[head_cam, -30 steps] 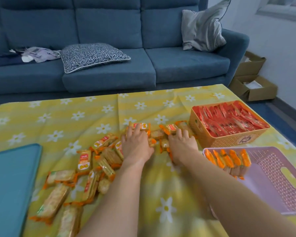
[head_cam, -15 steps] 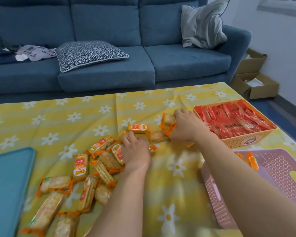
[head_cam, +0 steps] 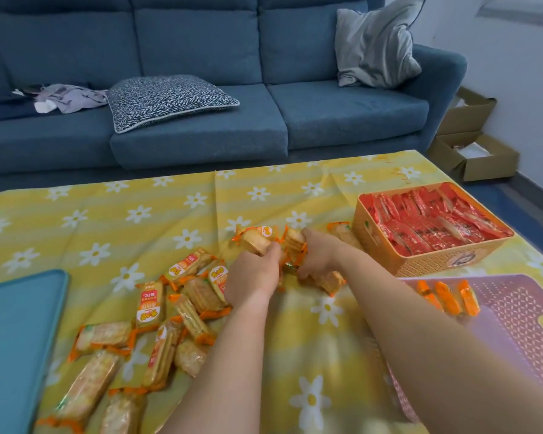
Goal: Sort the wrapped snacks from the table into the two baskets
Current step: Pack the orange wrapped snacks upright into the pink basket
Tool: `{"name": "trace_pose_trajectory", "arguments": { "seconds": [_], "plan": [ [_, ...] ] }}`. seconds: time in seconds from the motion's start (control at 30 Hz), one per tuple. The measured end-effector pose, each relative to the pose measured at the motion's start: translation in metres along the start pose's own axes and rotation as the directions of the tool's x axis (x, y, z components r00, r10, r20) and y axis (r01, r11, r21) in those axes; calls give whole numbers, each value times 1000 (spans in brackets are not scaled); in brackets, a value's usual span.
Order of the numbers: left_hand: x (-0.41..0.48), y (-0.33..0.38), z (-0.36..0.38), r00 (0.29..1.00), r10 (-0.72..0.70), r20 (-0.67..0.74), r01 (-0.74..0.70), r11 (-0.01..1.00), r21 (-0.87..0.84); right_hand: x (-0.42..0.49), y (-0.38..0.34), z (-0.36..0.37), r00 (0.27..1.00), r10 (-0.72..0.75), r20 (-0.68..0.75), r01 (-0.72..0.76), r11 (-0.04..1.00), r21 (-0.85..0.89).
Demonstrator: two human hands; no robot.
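Head view: I see both hands meeting over the middle of the bench point(head_cam: 295, 333), which is covered with a yellow cloth printed with white daisies. My left hand point(head_cam: 254, 277) is curled around an orange-wrapped cracker pack point(head_cam: 257, 241), and my right hand point(head_cam: 318, 256) is wrapped around a small bunch of packs point(head_cam: 295, 242) of the same kind; the two hands are almost touching. Another such pack point(head_cam: 329, 281) lies under the right wrist, though I cannot tell whether the hand holds it. A loose heap of cracker packs point(head_cam: 157, 327) lies on the cloth to the left of my left forearm, running down to the near edge. At the right, the orange basket point(head_cam: 433, 264) holds red-wrapped snacks point(head_cam: 430, 220) packed close together. Just nearer me, the pink basket point(head_cam: 521, 314) has a few orange packs point(head_cam: 445, 297) standing in a row along its far-left side. A teal tray point(head_cam: 16, 339) lies at the left edge.
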State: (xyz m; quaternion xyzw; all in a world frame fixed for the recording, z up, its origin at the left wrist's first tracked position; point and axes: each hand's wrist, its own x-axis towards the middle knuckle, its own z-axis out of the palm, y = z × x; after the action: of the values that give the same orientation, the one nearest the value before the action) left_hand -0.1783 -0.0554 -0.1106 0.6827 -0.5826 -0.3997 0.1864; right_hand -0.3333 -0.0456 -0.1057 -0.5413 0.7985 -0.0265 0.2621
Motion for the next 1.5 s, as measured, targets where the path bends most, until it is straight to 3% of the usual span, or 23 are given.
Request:
{"name": "trace_pose_trajectory", "arguments": {
  "seconds": [0.1,0.2,0.33,0.43,0.5,0.67,0.77,0.83,0.97,1.17,1.3,1.4,1.5],
  "plan": [
    [-3,2,3,997,-8,71,23,977,-213,-2,-4,3,1000,-10,-14,11,997,76],
    [-3,4,7,998,-35,60,54,928,-368,-7,-7,5,999,15,35,-25,955,295],
    [-6,5,2,974,-107,200,208,774,-599,-19,-9,10,996,33,84,-78,786,613],
    [-3,0,4,970,-81,230,228,641,-733,-32,-15,12,998,25,60,-61,664,745],
    [-15,7,0,979,-42,201,184,612,-769,-45,-19,7,1000,12,4,-11,612,791],
    [-81,61,-4,987,130,93,9,531,-847,-114,-3,-29,951,86,-297,214,511,833],
    [-141,93,19,950,278,140,-24,513,-858,-181,41,-51,878,190,-439,301,493,816],
    [-175,106,38,905,374,203,-30,531,-847,-215,77,-54,856,232,-461,336,429,839],
    [-222,112,80,798,468,379,-28,658,-753,-256,143,-40,820,313,-479,389,308,868],
    [-239,103,108,730,452,512,-167,845,-508,-266,193,-22,842,347,-414,263,405,875],
    [-232,100,105,668,463,582,-248,876,-412,-267,206,-26,848,367,-382,108,587,803],
    [-225,97,96,610,489,624,-279,869,-409,-266,212,-36,858,362,-364,71,619,782],
    [-214,101,86,633,532,563,-271,833,-482,-269,213,-47,879,339,-335,25,669,743]
  ]
}}
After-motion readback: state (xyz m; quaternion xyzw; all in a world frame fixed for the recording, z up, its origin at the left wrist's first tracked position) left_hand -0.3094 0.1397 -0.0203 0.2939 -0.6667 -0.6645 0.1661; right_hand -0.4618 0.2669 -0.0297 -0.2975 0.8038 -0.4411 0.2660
